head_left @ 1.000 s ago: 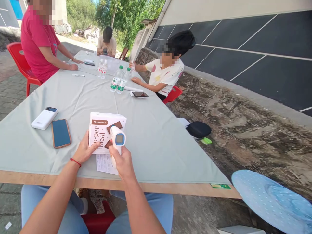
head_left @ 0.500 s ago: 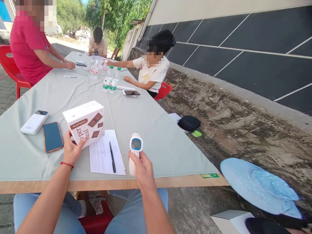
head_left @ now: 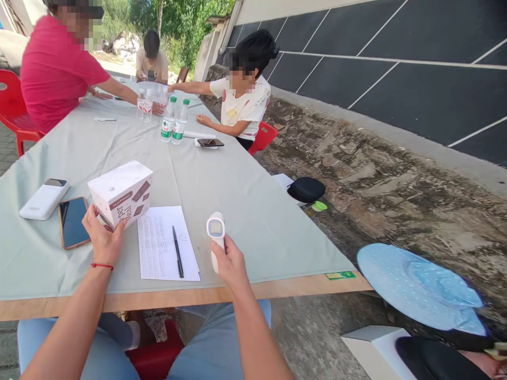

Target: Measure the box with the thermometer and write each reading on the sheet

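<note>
1. A power bank and a phone are laid side by side on the table, apparently kept aside.
2. The left hand is wrapped around the near lower part of the box, seemingly to steady it; whether its base touches the table cannot be told.
3. On the paper, a pen is rested, probably handy for writing.
4. The thermometer is gripped by its handle in the right hand, its screen presumably faced for reading.
5. Since one second ago, box and thermometer have been drawn apart, leaving the paper between them uncovered.
</note>
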`<state>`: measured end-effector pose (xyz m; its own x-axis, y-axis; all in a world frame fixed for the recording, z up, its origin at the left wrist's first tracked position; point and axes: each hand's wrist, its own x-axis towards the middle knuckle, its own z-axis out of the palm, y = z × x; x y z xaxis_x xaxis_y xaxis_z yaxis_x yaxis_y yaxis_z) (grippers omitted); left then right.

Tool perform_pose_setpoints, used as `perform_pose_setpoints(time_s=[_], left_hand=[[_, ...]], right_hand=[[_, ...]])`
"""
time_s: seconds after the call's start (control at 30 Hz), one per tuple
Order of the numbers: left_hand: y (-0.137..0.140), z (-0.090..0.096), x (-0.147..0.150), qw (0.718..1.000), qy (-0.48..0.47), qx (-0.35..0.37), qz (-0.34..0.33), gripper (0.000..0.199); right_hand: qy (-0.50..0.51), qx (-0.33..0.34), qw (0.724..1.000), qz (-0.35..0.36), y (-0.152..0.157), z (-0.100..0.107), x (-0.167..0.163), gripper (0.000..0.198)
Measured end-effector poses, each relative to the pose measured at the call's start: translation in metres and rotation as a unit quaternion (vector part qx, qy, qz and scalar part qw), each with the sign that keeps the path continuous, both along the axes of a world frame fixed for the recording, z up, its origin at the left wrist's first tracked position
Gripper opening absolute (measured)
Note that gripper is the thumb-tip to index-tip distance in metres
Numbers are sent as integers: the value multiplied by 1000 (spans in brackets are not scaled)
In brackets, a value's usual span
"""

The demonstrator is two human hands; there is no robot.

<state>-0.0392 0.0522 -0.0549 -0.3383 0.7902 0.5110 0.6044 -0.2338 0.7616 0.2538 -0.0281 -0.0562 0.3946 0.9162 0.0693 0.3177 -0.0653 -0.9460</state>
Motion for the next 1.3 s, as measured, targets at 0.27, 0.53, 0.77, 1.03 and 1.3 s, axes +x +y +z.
perform_pose_setpoints(time_s=[0.27, 0.53, 0.77, 1.03, 1.3], left_hand=[[-18, 8, 5, 976, 132, 171, 41, 41], [-28, 5, 26, 935, 254, 126, -211, 7], [-26, -10, 29, 852, 318, -67, -409, 30], [-27, -11, 33, 852, 299, -100, -418, 30], [-28, -13, 31, 846, 324, -87, -415, 28]], right_hand=[[-396, -118, 910, 46, 31, -26, 27, 40], [-277, 39, 954, 105, 25, -26, -22, 29], [-356, -8, 917, 178, 29, -20, -46, 35], [1, 99, 977, 189, 11, -30, -34, 41], [104, 115, 974, 166, -2, -37, -51, 30]])
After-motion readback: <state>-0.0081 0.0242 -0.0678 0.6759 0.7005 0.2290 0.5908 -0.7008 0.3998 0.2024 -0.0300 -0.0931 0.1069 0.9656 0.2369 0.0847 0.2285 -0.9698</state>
